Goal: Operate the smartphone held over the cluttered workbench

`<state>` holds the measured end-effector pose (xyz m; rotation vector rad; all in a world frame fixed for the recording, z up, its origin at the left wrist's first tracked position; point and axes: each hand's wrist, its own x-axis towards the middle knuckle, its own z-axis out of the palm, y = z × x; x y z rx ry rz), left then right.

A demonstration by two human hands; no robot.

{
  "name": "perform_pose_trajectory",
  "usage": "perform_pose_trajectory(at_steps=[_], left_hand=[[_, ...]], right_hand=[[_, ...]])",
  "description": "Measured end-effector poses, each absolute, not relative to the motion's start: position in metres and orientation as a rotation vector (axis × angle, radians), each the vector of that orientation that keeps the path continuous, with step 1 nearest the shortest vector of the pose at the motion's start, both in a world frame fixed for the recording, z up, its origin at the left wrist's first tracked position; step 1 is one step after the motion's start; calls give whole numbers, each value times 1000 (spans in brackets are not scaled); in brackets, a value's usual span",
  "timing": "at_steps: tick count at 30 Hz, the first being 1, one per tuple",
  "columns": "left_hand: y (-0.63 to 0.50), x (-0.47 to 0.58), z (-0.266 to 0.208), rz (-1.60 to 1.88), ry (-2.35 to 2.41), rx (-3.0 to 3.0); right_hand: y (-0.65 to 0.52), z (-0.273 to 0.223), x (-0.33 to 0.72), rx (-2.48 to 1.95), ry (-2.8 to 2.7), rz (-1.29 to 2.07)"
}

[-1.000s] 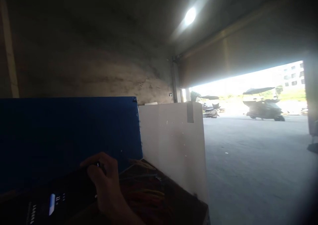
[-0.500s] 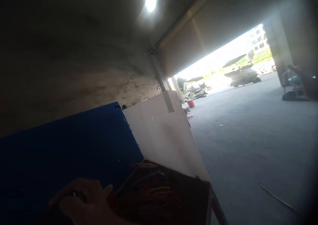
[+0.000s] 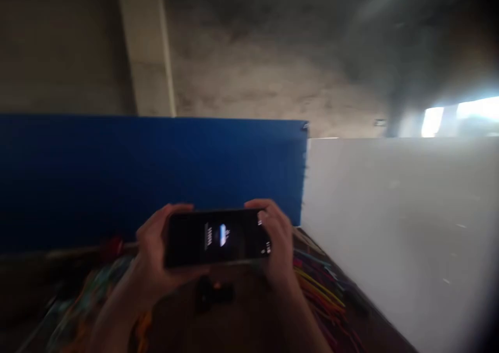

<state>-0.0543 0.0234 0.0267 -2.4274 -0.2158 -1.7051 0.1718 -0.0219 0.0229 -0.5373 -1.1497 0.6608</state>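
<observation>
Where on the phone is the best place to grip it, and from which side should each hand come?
By its two short ends, one hand from each side. The phone is held sideways, screen toward the camera; the left hand wraps the left end, the right hand the right, leaving the screen uncovered above the coloured wires.

Hands gripping: two, left hand (image 3: pixel 154 249) and right hand (image 3: pixel 275 241)
Phones being held between them: one phone (image 3: pixel 216 237)
Panels standing beyond the hands: two, blue panel (image 3: pixel 148 171) and white panel (image 3: pixel 397 223)
</observation>
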Motion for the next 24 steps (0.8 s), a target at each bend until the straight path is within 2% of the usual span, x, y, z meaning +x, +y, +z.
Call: perform_pose_trajectory(at_steps=[4,10,24], left_hand=[[31,-62,14,-1655,-239,-2553],[40,-59,16,-1577,-347,-2579],[25,-59,19,-1535,-434,-2582]], right_hand=[[-7,20,169,-514,-1116,458],[23,16,161,-449,-810,483],[20,18,160,-363,-827,531]])
